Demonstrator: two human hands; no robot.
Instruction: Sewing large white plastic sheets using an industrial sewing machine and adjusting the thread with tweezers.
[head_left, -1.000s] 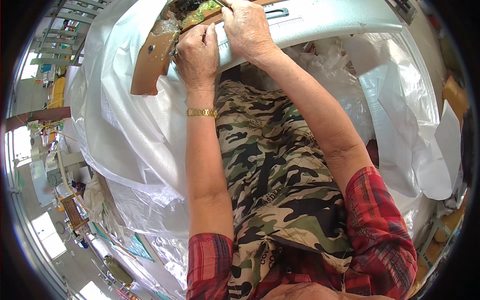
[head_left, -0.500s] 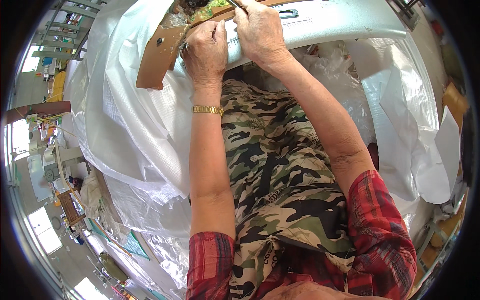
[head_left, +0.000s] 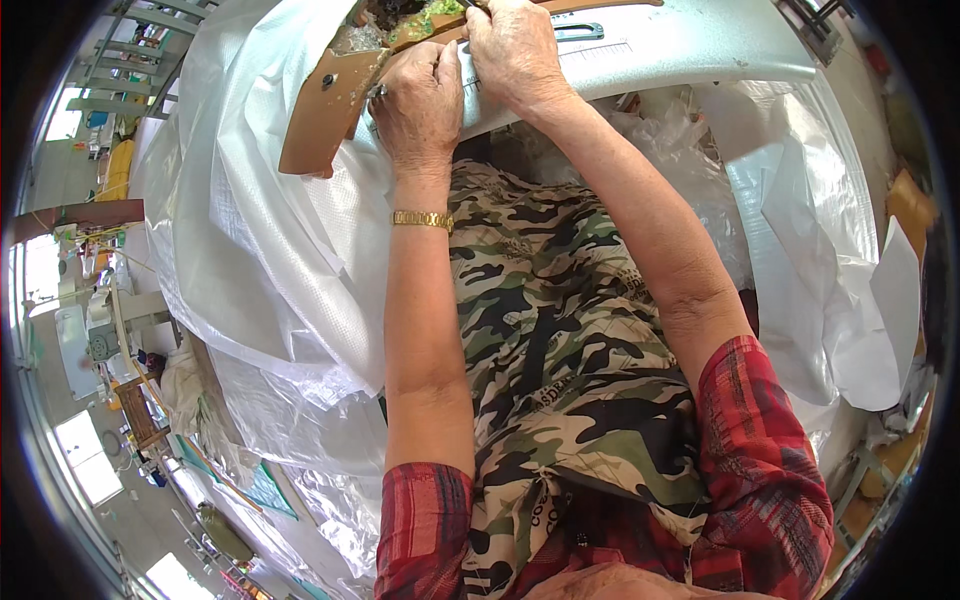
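Observation:
My left hand [head_left: 418, 105] is closed, knuckles up, over the front of a pale work surface [head_left: 700, 50]. A small metallic end [head_left: 377, 91] pokes out at its left side; the rest of that thing is hidden in the fist. Just right of it, my right hand [head_left: 515, 55] pinches a thin dark rod-like tool [head_left: 470, 4], cut off by the top edge. A brown leather-like piece [head_left: 325, 115] with a dark round hole or stud hangs over the surface's left corner beside my left hand. Behind it lie yellow-green bits [head_left: 430, 20].
A ruler scale [head_left: 600, 48] and a slotted dark metal piece [head_left: 580, 31] are on the surface, right of my hands. White woven sheeting [head_left: 270, 220] drapes on the left. Clear plastic [head_left: 660, 140] and white sheets [head_left: 800, 240] bunch below and right. My camouflage apron [head_left: 560, 330] covers my lap.
Both hands stay close together at the surface. My left hand and the brown piece have shifted slightly right; my right hand has moved slightly left.

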